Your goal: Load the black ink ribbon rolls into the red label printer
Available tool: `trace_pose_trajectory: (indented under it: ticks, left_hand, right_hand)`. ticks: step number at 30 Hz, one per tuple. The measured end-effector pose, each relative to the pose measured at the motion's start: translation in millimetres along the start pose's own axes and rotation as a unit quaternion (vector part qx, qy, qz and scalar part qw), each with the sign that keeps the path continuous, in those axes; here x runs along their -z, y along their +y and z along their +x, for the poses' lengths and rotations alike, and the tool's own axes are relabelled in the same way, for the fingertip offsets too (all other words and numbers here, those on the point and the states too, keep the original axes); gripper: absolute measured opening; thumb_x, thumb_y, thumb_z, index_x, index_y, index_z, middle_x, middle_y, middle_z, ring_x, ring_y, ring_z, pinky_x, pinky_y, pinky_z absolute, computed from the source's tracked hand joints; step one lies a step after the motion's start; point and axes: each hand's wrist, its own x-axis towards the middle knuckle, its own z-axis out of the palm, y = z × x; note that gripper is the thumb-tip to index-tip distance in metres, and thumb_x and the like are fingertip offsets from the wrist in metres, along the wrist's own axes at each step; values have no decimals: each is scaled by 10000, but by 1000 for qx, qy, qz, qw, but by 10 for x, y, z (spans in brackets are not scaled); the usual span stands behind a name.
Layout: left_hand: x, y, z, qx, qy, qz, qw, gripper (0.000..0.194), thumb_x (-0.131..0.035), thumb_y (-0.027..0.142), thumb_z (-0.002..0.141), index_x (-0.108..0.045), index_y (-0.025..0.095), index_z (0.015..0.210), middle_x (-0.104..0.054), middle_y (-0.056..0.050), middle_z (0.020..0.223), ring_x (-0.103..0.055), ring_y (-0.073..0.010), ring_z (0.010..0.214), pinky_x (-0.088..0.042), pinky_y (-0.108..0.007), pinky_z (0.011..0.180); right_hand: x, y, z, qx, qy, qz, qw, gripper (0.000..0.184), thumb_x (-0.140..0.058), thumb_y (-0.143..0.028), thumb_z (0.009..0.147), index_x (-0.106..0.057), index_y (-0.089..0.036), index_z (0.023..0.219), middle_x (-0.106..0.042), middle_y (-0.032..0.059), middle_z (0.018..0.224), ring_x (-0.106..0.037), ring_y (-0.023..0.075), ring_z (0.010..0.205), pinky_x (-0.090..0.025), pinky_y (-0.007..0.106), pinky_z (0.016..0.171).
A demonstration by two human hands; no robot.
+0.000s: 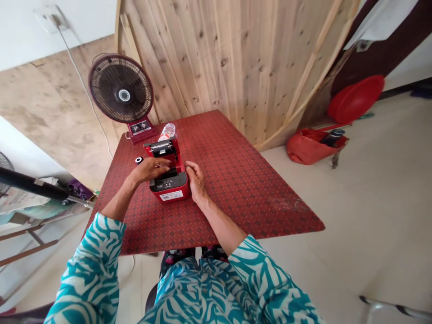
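Printer (169, 183): on tabletop (243, 180), lid (162, 147) up.
Opening (177, 163): likely the step's focus; next move calls for a steadied printer.
Left hand (150, 169): reaching in; cannot tell if pinching.
Right hand (196, 180): loosely spread, at printer's right side.
Behind: 1 bottle (168, 132), 1 fan (122, 90).

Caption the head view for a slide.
Left hand over an open red thermal printer, right hand at its side.
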Motion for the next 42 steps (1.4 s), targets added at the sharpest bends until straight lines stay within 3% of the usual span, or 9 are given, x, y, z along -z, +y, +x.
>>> trace_pose_trajectory:
  ticks: [2,6,14,17,24,30,33,36,42]
  left_hand:
    - [-18,-64,-194,12,48,-100,994,463,-555,479,899,-704,185,1225,-751,-76,1166,-711,-245,1006,-555,-326,875]
    - [-133,-106,-439,-11,52,-152,987,501,-636,520,838,-720,183,1198,-760,-80,1134,-700,-247,1017,-543,-330,897]
    - [-295,-95,-409,-47,126,-147,980,274,-611,380,862,-782,183,945,-770,-40,877,-681,-177,763,-528,-281,745]
    - [-295,-45,-429,-94,164,-121,974,253,-591,365,898,-774,190,911,-767,-43,866,-681,-175,765,-516,-289,740]
    - [-440,38,-623,-236,253,45,937,243,-531,338,991,-746,230,960,-779,-37,957,-687,-177,919,-394,-398,1001]
    - [-631,53,-714,-251,301,95,915,186,-545,279,987,-726,235,976,-761,-19,969,-668,-150,943,-339,-385,1072]
    - [-651,88,-732,-238,300,103,918,191,-536,271,986,-723,236,968,-760,-17,973,-662,-154,950,-340,-393,1084]
    - [-672,116,-741,-233,307,109,916,202,-525,269,987,-722,228,965,-763,-19,968,-659,-156,941,-339,-399,1096]
    - [-739,142,-764,-213,310,123,919,216,-507,258,992,-719,222,969,-771,-18,966,-656,-157,921,-373,-383,1061]
  right_hand:
    - [8,9,8,8,4,-5,1000,302,-600,-426,755,-697,-249,979,-742,19,1052,-633,214,1043,-478,386,966]
    - [19,61,-5,-2,13,-9,1000,324,-608,-437,740,-699,-232,974,-749,27,1019,-638,213,1000,-486,379,928]
    - [22,83,-36,-27,27,7,999,365,-622,-453,687,-701,-213,951,-745,20,945,-638,197,909,-488,361,873]
    - [27,84,-19,-18,28,3,999,344,-618,-442,691,-704,-218,937,-746,21,956,-640,200,935,-492,371,903]
    - [65,122,123,21,13,-8,1000,371,-620,-474,734,-681,-224,1001,-729,49,1077,-643,210,1037,-481,423,999]
    - [-202,-153,628,81,-63,-59,993,460,-610,-544,786,-646,-273,1155,-676,47,1286,-605,200,1173,-451,436,1059]
    - [-297,-306,774,106,-108,-100,983,494,-567,-601,800,-662,-257,1142,-692,52,1257,-606,213,1161,-453,455,1056]
    - [-187,-356,694,143,-128,-154,969,488,-513,-615,830,-688,-223,1062,-715,74,1147,-632,218,1084,-455,452,1045]
    - [241,-304,269,258,-155,-220,928,286,-503,-456,909,-676,-228,894,-682,51,977,-629,186,987,-479,379,957]
